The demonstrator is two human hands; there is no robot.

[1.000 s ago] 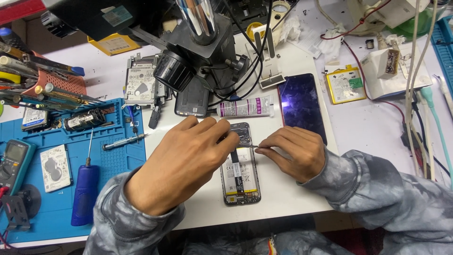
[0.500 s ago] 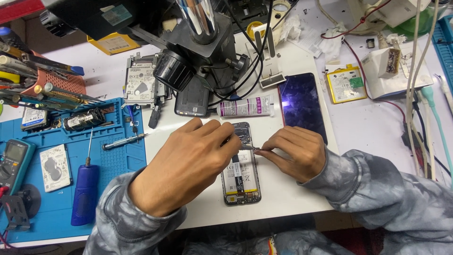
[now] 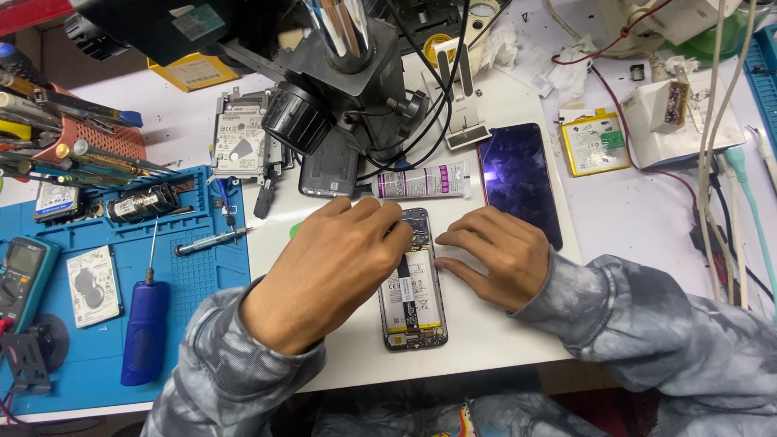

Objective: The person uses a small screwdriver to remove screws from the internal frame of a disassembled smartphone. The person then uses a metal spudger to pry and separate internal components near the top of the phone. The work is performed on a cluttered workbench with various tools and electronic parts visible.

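An opened phone lies back-up on the white table, its battery and circuit board exposed. My left hand rests over the phone's upper left side, fingertips touching the board area. On the phone's right edge sits my right hand, with its fingers pressed against the frame near the top of the battery. Whether either hand pinches a small part is hidden by the fingers.
A microscope stands just behind the phone. A glue tube and a dark phone screen lie behind my hands. A blue mat at left carries a blue-handled screwdriver, a multimeter and hard drives. A spare battery lies at right.
Both hands shifted slightly along the phone's upper part; my right fingers moved closer to its right edge. The phone stays in place.
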